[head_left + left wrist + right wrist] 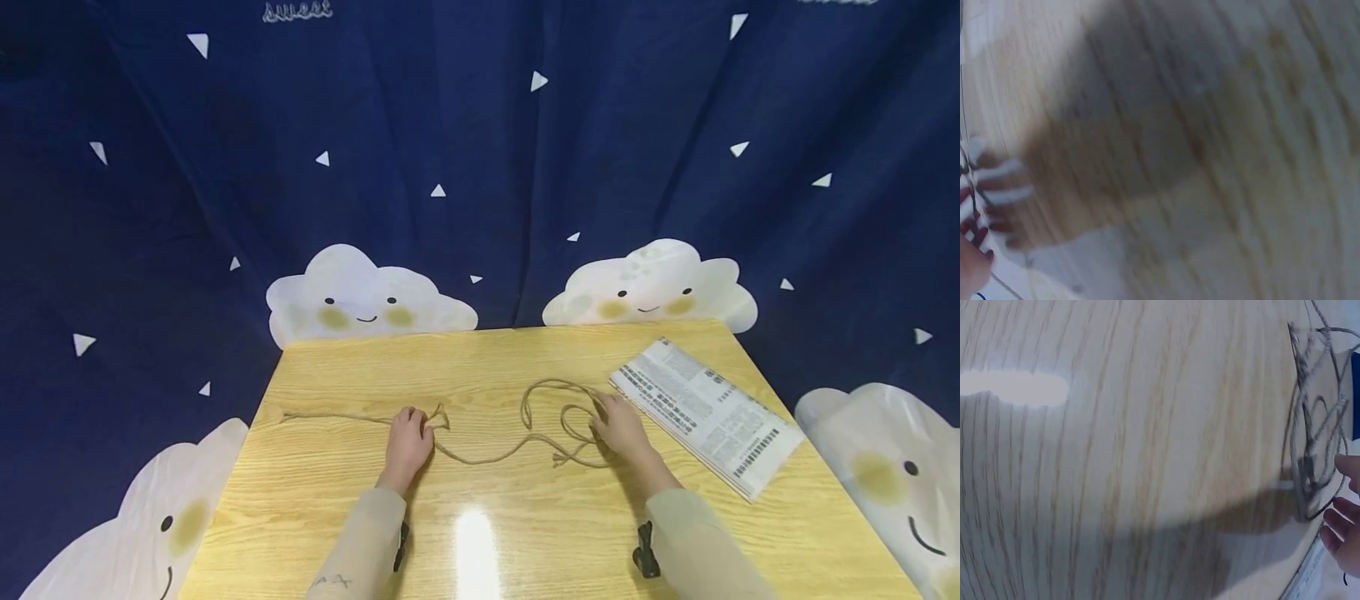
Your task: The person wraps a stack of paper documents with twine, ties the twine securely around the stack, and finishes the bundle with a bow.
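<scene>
A thin brown rope [487, 461] lies in loose curves over the wooden table. My left hand [408, 442] is down on its left part and pinches it, with a small bent piece sticking out past the fingertips. Only the edge of the left hand [972, 262] shows in the left wrist view. Beside the looped right part is my right hand [621, 427], fingertips at the coils. In the right wrist view this hand [1344, 534] has its thumb and loosely bent fingers apart, with the looped rope [1300, 419] right at them.
A flat folded stack of printed paper [708, 417] with a barcode lies to the right of my right hand. The wooden table [360, 367] meets a dark blue curtain [480, 167] with cloud faces at its far edge.
</scene>
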Demonstrator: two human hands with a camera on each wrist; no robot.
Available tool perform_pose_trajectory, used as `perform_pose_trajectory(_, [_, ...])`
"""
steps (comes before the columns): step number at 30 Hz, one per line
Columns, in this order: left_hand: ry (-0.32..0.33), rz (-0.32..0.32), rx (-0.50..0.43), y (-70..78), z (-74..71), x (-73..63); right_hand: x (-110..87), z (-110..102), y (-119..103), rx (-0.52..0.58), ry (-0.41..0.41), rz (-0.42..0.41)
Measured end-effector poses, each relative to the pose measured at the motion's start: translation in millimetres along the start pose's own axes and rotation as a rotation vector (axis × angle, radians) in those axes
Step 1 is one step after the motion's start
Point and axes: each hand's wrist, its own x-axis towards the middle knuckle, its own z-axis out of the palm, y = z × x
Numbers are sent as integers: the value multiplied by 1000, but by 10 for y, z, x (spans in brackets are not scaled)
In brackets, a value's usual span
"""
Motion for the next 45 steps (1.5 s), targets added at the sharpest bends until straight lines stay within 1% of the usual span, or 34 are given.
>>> perform_pose_trajectory(2, [-40,77,-29,-2,-6,0,10,37,-15,-13,-18,36])
perform_pose_trajectory(5, [-122,160,-87,-10,-33,-2,21,84,-18,-30,-41,98])
perform_pose_trajectory(7, [-167,184,-113,-16,-62,-11,27,105,-12,-30,-48,140])
perform_pose_trajectory(9, [-167,192,-90,-23,-89,-19,28,111,-5,-14,-59,181])
perform_pose_trajectory(10, [-148,196,-64,-30,-93,-17,29,109,-1,-7,-64,194])
perform_pose_trajectory(12, [-87,185,13,-16,-106,-15,20,98,-3,19,-86,219])
perform_pose_trajectory(14, [16,186,109,21,-95,-7,11,89,-8,39,-112,239])
perform_pose_trajectory(15, [71,204,143,52,-81,-2,7,85,-10,49,-121,243])
perform_pose_trajectory(16, [123,236,171,95,-67,-4,5,83,-15,65,-128,249])
perform_pose_trajectory(17, [169,285,185,145,-49,-9,5,77,-21,86,-131,261])
perform_pose_trajectory(18, [199,354,187,198,-29,-20,8,70,-28,109,-123,268])
perform_pose_trajectory(19, [211,433,186,257,-10,-37,18,55,-41,132,-107,270])
perform_pose_trajectory(20, [204,520,181,316,9,-60,30,36,-53,160,-94,271])
perform_pose_trajectory(21, [178,602,173,372,29,-90,45,10,-69,186,-80,267])
perform_pose_trajectory(22, [128,675,163,425,47,-122,65,-26,-94,227,-69,264])
perform_pose_trajectory(23, [66,730,156,473,61,-160,89,-66,-120,244,-55,255])
perform_pose_trajectory(24, [-15,765,153,517,70,-200,113,-110,-147,269,-49,253])
perform_pose_trajectory(25, [-83,783,166,553,82,-236,139,-158,-175,289,-45,252])
perform_pose_trajectory(27, [-208,791,188,600,101,-295,186,-255,-216,347,-40,274])
perform_pose_trajectory(28, [-256,786,205,610,111,-316,210,-303,-231,385,-32,292])
perform_pose_trajectory(29, [-290,776,218,616,115,-333,230,-349,-240,403,-14,308])
perform_pose_trajectory(30, [-310,767,234,615,121,-341,250,-393,-246,439,9,325])
perform_pose_trajectory(32, [-320,749,246,598,118,-345,289,-475,-242,488,78,339])
perform_pose_trajectory(35, [-322,725,243,532,95,-335,341,-576,-216,516,189,331])
perform_pose_trajectory(38, [-324,720,213,441,59,-323,364,-633,-162,529,235,317])
perform_pose_trajectory(40, [-332,719,175,392,28,-315,350,-633,-112,536,214,313])
perform_pose_trajectory(42, [-344,716,140,359,-2,-309,314,-594,-42,530,164,303])
perform_pose_trajectory(45, [-382,695,102,337,-40,-302,226,-478,73,482,74,287])
